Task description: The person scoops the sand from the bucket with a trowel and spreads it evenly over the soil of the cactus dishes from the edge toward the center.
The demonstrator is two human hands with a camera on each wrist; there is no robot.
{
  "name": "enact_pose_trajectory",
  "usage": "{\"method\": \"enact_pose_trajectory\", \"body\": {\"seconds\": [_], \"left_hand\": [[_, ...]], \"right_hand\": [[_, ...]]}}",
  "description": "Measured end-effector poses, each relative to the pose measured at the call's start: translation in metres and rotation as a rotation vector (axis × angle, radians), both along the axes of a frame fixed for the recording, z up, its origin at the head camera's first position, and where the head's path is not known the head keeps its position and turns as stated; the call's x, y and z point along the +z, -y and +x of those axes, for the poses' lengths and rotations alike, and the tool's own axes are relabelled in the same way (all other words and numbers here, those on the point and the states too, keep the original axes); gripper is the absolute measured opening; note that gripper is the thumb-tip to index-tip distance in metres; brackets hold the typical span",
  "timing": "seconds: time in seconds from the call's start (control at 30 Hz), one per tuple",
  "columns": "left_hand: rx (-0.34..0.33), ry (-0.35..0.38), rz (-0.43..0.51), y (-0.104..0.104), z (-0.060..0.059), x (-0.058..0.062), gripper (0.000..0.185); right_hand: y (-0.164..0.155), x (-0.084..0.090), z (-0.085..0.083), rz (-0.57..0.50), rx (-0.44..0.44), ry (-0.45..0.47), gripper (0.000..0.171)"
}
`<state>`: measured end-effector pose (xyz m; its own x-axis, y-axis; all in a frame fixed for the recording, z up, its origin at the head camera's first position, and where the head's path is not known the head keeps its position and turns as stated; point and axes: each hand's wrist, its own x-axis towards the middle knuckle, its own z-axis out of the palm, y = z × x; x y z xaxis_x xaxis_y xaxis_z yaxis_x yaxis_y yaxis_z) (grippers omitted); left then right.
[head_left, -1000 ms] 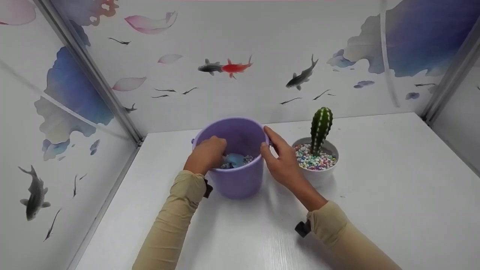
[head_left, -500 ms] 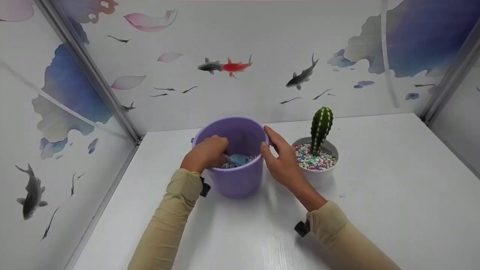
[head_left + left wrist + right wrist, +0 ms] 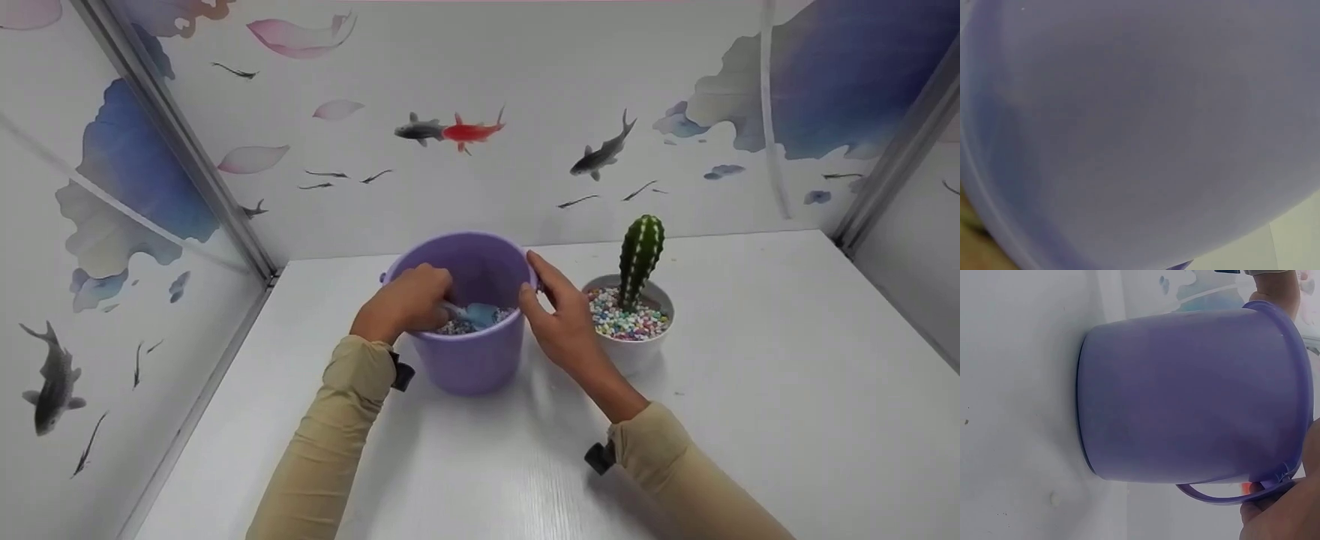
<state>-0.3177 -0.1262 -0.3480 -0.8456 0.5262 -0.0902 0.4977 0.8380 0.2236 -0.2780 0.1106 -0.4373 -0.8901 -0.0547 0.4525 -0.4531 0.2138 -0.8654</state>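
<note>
Here, a white table [image 3: 750,390] stands in a little room. The walls [image 3: 525,75] around it have painted fish, pink petals and blue clouds. A purple bucket [image 3: 469,352] stands upright near the middle of the table. The left hand [image 3: 405,304] reaches into the bucket, its fingers curled around a small blue scoop [image 3: 472,313] that lies on the coloured pebbles inside. The right hand [image 3: 562,319] touches the bucket's right rim with loosely spread fingers. Just beside it stands a white pot [image 3: 637,352] with a green cactus [image 3: 640,255].
</note>
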Motion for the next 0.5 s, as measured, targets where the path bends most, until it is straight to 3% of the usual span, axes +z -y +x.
{"method": "enact_pose_trajectory", "body": {"seconds": [0.37,0.5], "left_hand": [[-0.014,-0.002,0.061,0.011,0.007,0.008,0.022],[-0.023,-0.034,0.068,0.016,0.010,0.008,0.020]], "right_hand": [[0.001,-0.001,0.000,-0.012,0.010,0.033,0.059],[0.000,-0.002,0.001,-0.015,0.017,0.034,0.059]]}}
